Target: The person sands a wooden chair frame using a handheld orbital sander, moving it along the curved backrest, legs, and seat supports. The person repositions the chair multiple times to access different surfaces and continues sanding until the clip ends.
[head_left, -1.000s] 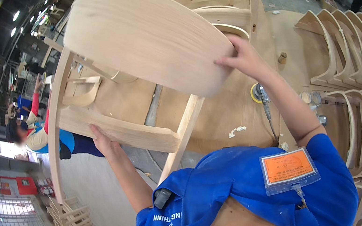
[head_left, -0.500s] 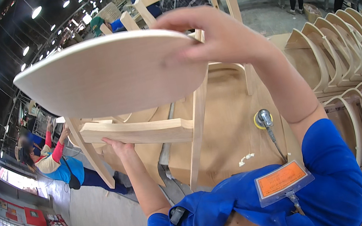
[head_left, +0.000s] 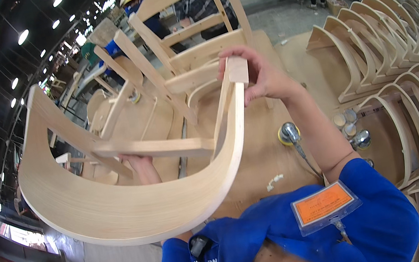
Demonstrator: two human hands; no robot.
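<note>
A pale wooden chair back frame (head_left: 140,210) is held up in front of me, its broad curved panel bowed toward my chest. My right hand (head_left: 261,76) is closed round the squared end of one of its legs (head_left: 237,70). My left hand (head_left: 141,166) grips the straight crossbar (head_left: 157,146) from beneath; part of its fingers and the forearm are hidden behind the frame. Below the right forearm, a sander (head_left: 290,133) with a yellow pad rests on the brown-covered table (head_left: 250,179).
A wooden chair frame (head_left: 192,57) stands across the table, with a person behind it. Stacked curved chair backs (head_left: 367,56) fill the right side. Another sander (head_left: 360,139) and small round containers (head_left: 345,119) sit beside them. White scraps (head_left: 274,181) lie near me.
The chair back frame has been turned over, so its curved panel swung from the far side down toward me. My right hand went from the panel's edge to a leg end; my left stayed on the crossbar.
</note>
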